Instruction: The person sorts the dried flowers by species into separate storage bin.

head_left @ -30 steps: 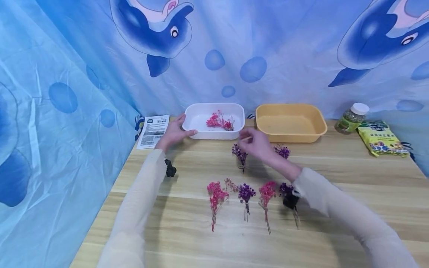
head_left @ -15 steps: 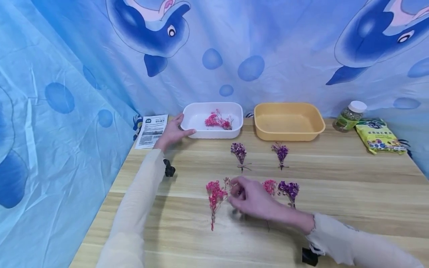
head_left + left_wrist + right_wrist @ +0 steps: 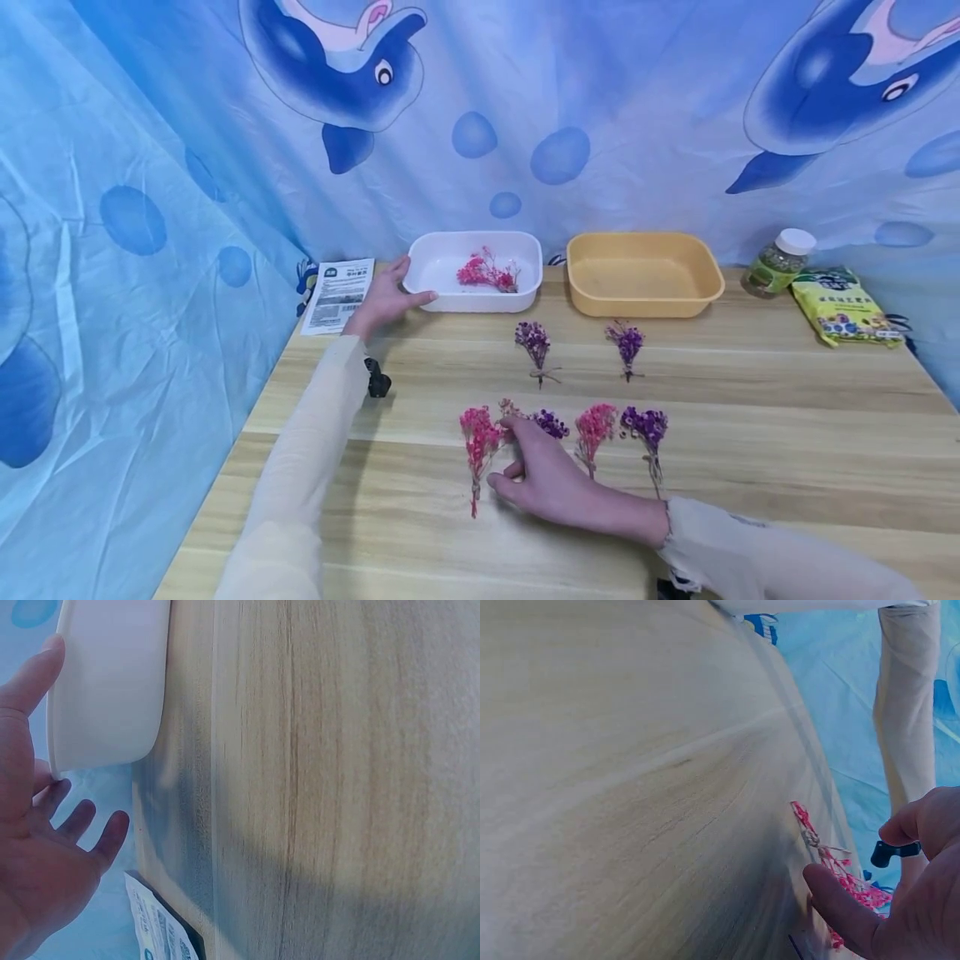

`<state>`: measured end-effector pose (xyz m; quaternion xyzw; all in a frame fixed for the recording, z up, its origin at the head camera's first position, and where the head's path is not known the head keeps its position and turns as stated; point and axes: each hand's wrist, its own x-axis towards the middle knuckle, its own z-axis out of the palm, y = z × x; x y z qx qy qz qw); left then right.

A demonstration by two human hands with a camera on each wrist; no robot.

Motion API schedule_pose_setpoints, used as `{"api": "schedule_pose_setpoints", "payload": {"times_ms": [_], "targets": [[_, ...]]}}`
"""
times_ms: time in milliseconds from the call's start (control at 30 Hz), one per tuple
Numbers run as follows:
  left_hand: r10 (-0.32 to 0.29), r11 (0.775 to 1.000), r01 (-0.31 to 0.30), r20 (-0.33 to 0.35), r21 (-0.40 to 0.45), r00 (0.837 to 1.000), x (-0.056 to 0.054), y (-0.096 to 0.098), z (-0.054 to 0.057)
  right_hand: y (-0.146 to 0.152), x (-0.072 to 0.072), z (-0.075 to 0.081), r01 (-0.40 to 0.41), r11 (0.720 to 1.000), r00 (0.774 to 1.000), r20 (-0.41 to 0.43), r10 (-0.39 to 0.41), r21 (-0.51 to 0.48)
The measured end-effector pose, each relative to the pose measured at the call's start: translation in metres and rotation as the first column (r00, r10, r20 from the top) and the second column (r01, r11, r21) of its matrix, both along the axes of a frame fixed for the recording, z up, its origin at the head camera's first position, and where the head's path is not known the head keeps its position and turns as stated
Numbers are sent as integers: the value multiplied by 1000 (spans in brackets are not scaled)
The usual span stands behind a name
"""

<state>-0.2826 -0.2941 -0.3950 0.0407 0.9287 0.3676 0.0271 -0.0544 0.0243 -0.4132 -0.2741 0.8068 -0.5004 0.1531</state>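
Dolphin curtain [image 3: 420, 187]: blue folds hang behind and to the left of a wood-grain table [image 3: 787, 408].
Table: dried-flower bunches lie in two rows before a white tray [image 3: 474, 303] and a yellow tray [image 3: 645, 307]; a jar [image 3: 776, 265] and a yellow bag [image 3: 847, 308] sit at far right.
Pink bunch [image 3: 478, 437]: lies on the table just left of the right hand [image 3: 551, 483]; its long axis runs away from the person, stem end near, blossoms far, so it lies across the fingertips rather than pointing into them.
Right hand: much the nearer of the two; its grip is spread, thumb and forefinger well parted with nothing visibly pinched; whether a fingertip touches the bunch, one cannot tell.
Purple bunch [image 3: 551, 424]: blossoms show beyond the right hand; the stem is hidden.
Left hand [image 3: 386, 297]: spread against the white tray's near left corner; pink sprigs [image 3: 486, 271] lie inside.
Right wrist view: catches the tie [image 3: 811, 838] round the pink stem up close, and the open gap between the digits; the head view alone sets out both rows.
Left wrist view: reveals fingers [image 3: 111, 838] hanging free beyond the white tray's end.
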Motion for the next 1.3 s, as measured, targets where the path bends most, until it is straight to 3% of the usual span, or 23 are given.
{"api": "schedule_pose_setpoints", "payload": {"times_ms": [133,467,1300], "targets": [[3,1000,-3,-2,3,1000,0,-2,-2,-9,-2,-2,2,998,1000,-30,0,67],[12,1000,-12,15,3,1000,0,-3,-3,-32,-8,-1,55,971,979,-202,-8,232],[-10,1000,10,-13,-2,1000,1,-1,-1,-63,-20,-13,75,948,973,-230,-2,310]]}}
